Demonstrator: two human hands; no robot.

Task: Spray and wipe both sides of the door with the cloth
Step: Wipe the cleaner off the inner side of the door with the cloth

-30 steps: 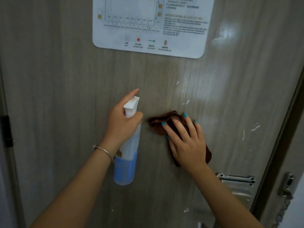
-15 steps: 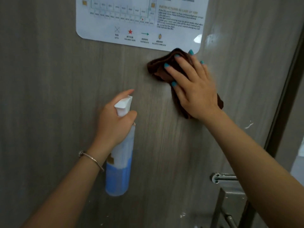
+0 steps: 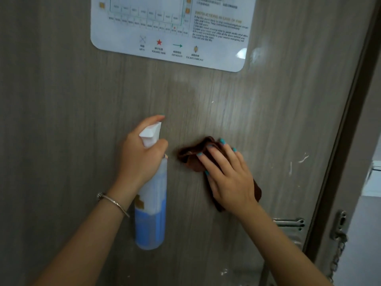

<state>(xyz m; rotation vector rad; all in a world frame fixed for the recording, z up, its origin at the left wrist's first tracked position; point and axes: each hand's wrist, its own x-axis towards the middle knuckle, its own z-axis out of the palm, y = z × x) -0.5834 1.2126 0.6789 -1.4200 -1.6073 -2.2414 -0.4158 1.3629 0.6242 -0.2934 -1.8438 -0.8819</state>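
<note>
A grey wood-grain door fills the view. My left hand grips a clear spray bottle with blue liquid and a white nozzle, held upright close to the door, index finger stretched over the nozzle. Right of it, my right hand presses a crumpled brown cloth flat against the door at mid height; most of the cloth is hidden under the palm. A damp patch shows on the wood above the cloth.
A white evacuation-plan sign is stuck to the door above my hands. A metal latch plate sits low right. The dark door frame runs down the right, with a chain lock on it. White scratch marks are near the frame.
My right hand has slid the cloth down from just under the sign to mid-door, beside the bottle. The left hand with the bottle has kept its place.
</note>
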